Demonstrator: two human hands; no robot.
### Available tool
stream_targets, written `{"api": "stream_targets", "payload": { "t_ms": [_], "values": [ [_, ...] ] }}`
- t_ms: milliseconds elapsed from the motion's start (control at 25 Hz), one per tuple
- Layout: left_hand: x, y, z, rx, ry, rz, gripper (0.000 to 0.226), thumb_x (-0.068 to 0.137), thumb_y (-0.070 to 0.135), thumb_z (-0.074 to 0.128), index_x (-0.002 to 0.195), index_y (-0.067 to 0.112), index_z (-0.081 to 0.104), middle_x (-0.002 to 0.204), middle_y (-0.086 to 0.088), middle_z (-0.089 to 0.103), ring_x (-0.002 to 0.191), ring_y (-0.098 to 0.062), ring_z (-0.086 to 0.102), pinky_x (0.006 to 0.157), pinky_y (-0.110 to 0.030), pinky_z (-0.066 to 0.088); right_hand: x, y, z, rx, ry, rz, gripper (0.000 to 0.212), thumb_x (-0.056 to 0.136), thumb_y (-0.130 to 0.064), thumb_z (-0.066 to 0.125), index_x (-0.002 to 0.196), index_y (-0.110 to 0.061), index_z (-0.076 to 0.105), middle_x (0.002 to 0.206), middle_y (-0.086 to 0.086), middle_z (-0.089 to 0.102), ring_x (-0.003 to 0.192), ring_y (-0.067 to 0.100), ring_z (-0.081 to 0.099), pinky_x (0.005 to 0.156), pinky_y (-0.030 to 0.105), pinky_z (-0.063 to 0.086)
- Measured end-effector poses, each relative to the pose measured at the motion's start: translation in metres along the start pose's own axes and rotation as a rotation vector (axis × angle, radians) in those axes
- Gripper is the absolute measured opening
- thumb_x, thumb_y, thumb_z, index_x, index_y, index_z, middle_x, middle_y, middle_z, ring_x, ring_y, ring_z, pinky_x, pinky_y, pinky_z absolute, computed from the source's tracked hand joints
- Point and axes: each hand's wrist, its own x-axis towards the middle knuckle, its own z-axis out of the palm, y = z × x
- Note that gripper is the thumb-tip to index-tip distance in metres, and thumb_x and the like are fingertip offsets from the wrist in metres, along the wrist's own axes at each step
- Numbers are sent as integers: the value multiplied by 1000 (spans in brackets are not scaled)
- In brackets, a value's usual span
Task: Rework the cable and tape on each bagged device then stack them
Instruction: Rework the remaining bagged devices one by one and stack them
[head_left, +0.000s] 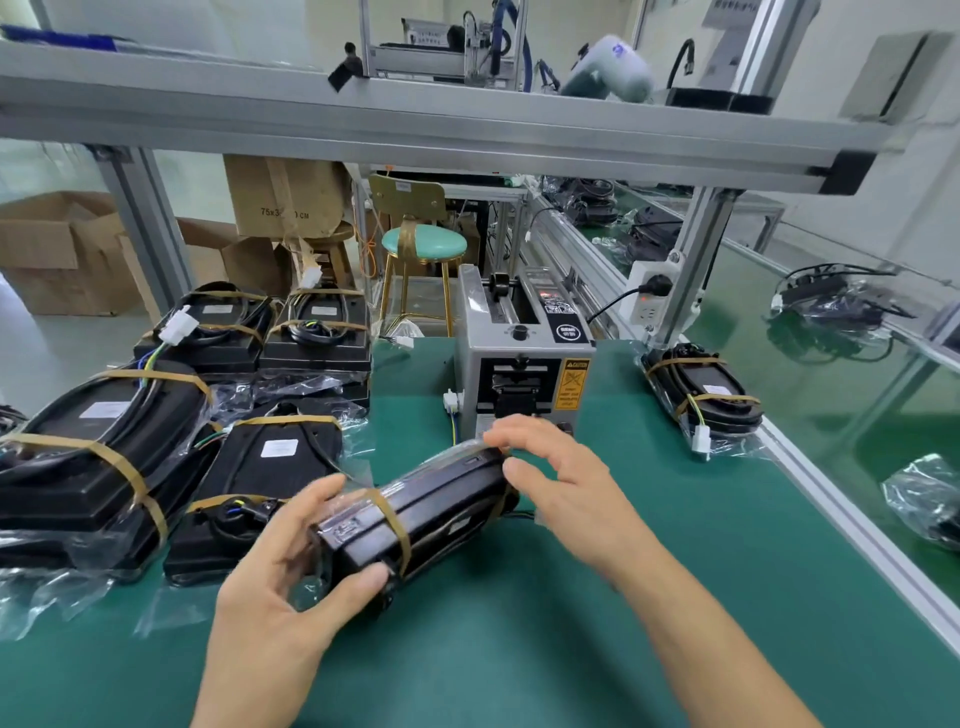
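Nearest the front edge of the green-matted workbench (571, 649), the left hand (275, 587) grips the near end of a black oblong device in a clear plastic bag banded with brown tape (421, 512), thumb curled over the lower corner, fingers round the far side. The device lies tilted on its long edge, roughly mid-bench. The right hand (558, 483) sits at its far end, fingers spread and lightly bent, fingertips touching the bag's top; a firm hold is not evident. Toward the left edge, a group of similar bagged, taped black devices (156, 415) lies flat, some overlapping, white connectors showing. Behind the held device stands a grey automatic tape dispenser (524, 358) with a yellow caution label. Near the right edge rests one more bagged black device with tape bands (701, 395). Beyond the back edge stands a teal-seated stool with gold legs (423, 249).
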Motion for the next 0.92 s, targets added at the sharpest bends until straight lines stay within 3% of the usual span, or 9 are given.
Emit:
{"api": "stream_targets", "payload": {
  "t_ms": [80, 160, 280, 400, 520, 600, 720, 800, 920],
  "values": [
    [2, 10, 1, 256, 41, 93, 75, 62, 11, 88, 125, 33, 55, 121, 11, 65, 110, 1, 57, 98, -16, 40, 9, 11, -2, 11, -55, 27, 29, 93, -13, 53, 107, -35, 66, 121, -22, 60, 125, 6, 47, 114, 41, 26],
    [7, 24, 11, 629, 103, 372, 64, 70, 19, 71, 131, 18, 53, 133, 5, 54, 124, -14, 48, 106, -31, 32, 17, 17, -3, 27, -35, 39, 25, 92, -17, 55, 102, -35, 70, 112, -21, 65, 117, 8, 53, 110, 39, 34],
    [17, 38, 40, 950, -32, 589, 53, 70, 36, 58, 117, 11, 65, 124, -7, 61, 117, -31, 54, 102, -45, 32, 25, 21, -6, 73, -70, 47, 22, 93, -19, 56, 90, -35, 71, 99, -18, 69, 101, 6, 60, 99, 30, 44],
    [25, 42, 56, 1055, -124, 495, 38, 64, 23, 84, 99, 13, 73, 100, -1, 72, 85, -25, 70, 79, -38, 51, 29, 24, -8, 184, -40, 94, 21, 93, -22, 58, 82, -35, 71, 92, -18, 71, 92, -1, 63, 84, 18, 46],
    [29, 46, 56, 1009, -137, 316, 41, 60, 16, 87, 98, 18, 72, 95, 6, 73, 75, -24, 70, 62, -34, 54, 43, 29, -13, 275, 331, 227, 20, 90, -23, 61, 73, -32, 69, 78, -10, 70, 73, 7, 60, 66, 21, 43],
    [30, 45, 56, 1022, -127, 299, 42, 60, 19, 87, 99, 19, 71, 91, 7, 73, 73, -23, 69, 58, -34, 53, 54, 29, -14, 322, 480, 315, 23, 88, -21, 63, 68, -32, 66, 78, -5, 69, 69, 11, 56, 68, 26, 47],
    [28, 46, 57, 1038, -91, 305, 44, 54, 21, 90, 94, 19, 71, 81, 8, 72, 66, -22, 68, 52, -31, 50, 74, 24, -7, 392, 517, 406, 22, 87, -21, 66, 67, -30, 64, 90, -3, 69, 86, 17, 60, 86, 34, 50],
    [28, 47, 58, 1027, -91, 280, 41, 56, 21, 89, 93, 20, 71, 81, 9, 71, 67, -21, 68, 53, -30, 49, 85, 23, -1, 409, 530, 468, 16, 85, -21, 70, 70, -24, 66, 87, -2, 67, 89, 20, 61, 85, 34, 49],
    [26, 45, 59, 1024, -86, 297, 41, 55, 20, 89, 92, 20, 71, 80, 9, 71, 66, -21, 67, 52, -30, 48, 97, 22, 7, 435, 578, 559, 10, 79, -21, 75, 74, -16, 69, 78, 3, 63, 70, 23, 55, 73, 34, 51]
  ]
}}
